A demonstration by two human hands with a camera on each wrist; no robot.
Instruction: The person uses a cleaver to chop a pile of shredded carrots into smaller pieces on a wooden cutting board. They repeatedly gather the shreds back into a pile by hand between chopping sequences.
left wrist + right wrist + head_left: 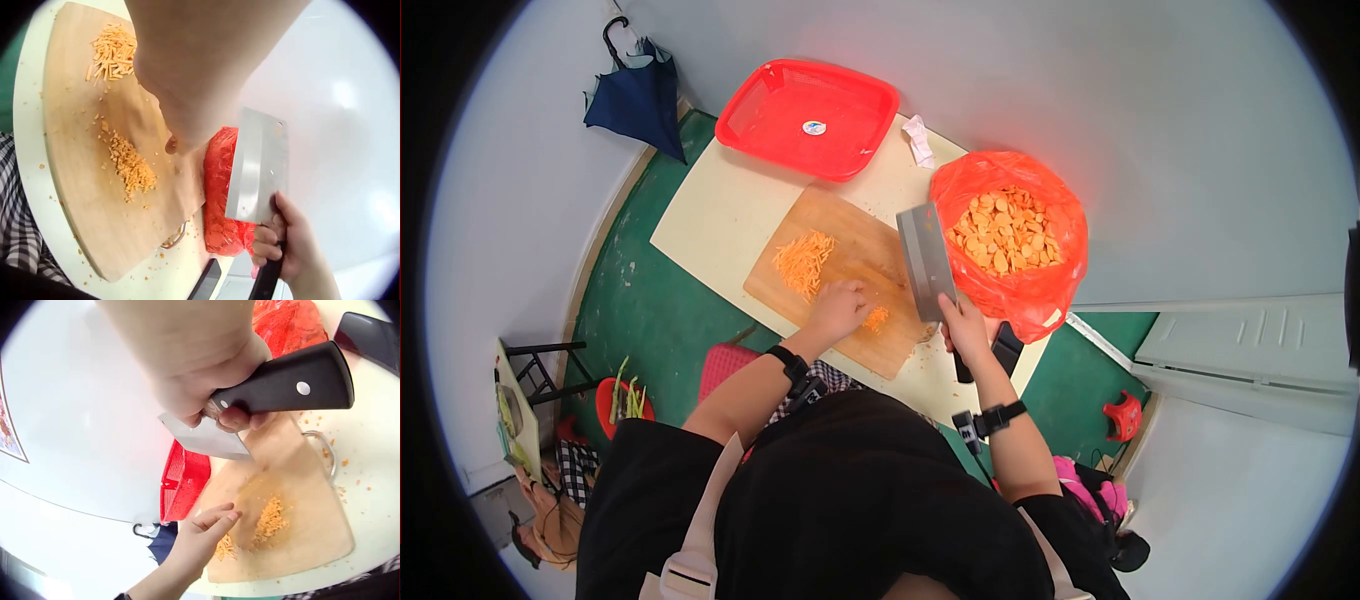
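Observation:
My right hand [966,332] grips the black handle of a broad cleaver [928,262], its blade raised beside the right edge of the wooden cutting board [855,225]. Over the board, my left hand [838,312] hovers with fingers loosely bent and nothing visible in them. Close by its fingertips lies a small pile of finely chopped orange vegetable bits [131,165]. A larger heap of orange vegetable strips [804,260] sits farther left on the board. In the right wrist view, the left thumb and forefinger [219,519] point toward the chopped bits.
A red plastic bag [1065,295] full of orange slices [1003,230] stands right of the board. Behind is a red tray [775,110], with a crumpled tissue [918,141] beside it. A black phone [1007,349] lies near the cleaver handle. Crumbs dot the table by the board's metal handle [334,459].

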